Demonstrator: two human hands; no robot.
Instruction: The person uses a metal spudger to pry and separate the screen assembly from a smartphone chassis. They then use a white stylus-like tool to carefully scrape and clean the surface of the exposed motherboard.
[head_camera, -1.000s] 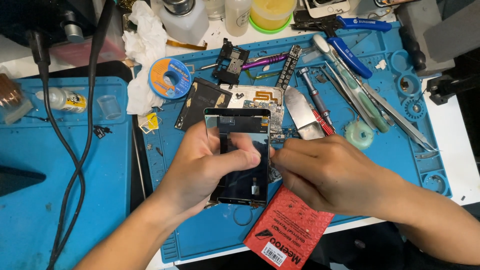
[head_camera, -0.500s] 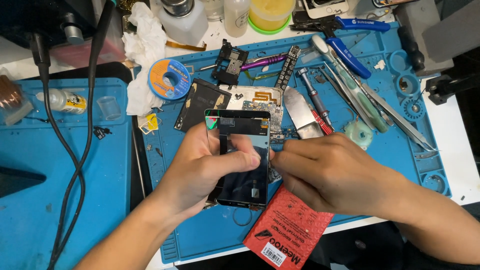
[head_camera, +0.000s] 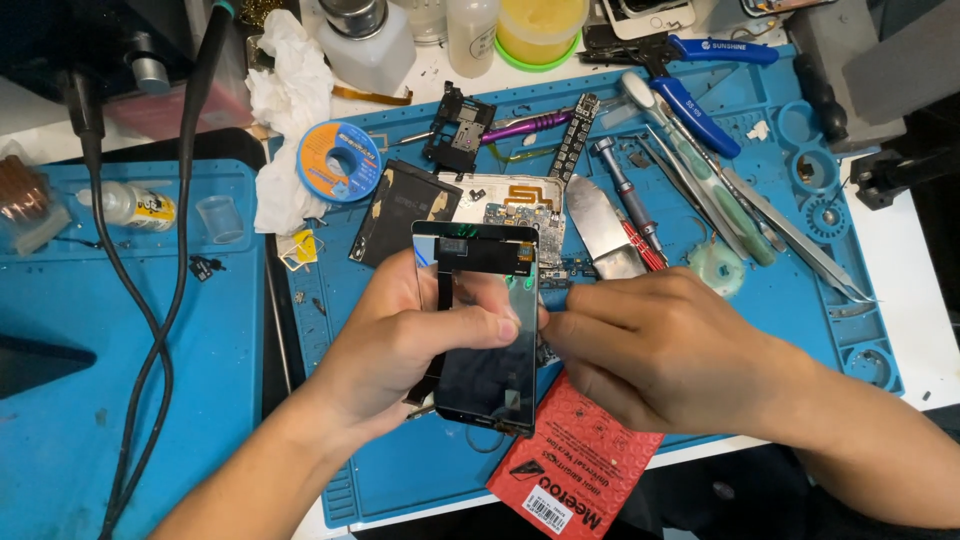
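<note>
Head view: left hand grips a dark phone screen panel over the blue mat; right hand pinches its right edge. Phone frame lies opened behind (parts and tools scattered), so reassembly looks unfinished.

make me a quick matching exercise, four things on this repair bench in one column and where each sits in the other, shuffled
Things:
1. dark glass phone screen panel
2. blue round solder wick spool
3. red padded pouch
4. blue-handled pliers

Places:
A. on the blue mat's near edge, under the right hand
B. far right of the mat, beside tweezers
C. held in the left hand
D. next to crumpled white tissue

Pairs: 1-C, 2-D, 3-A, 4-B
</note>
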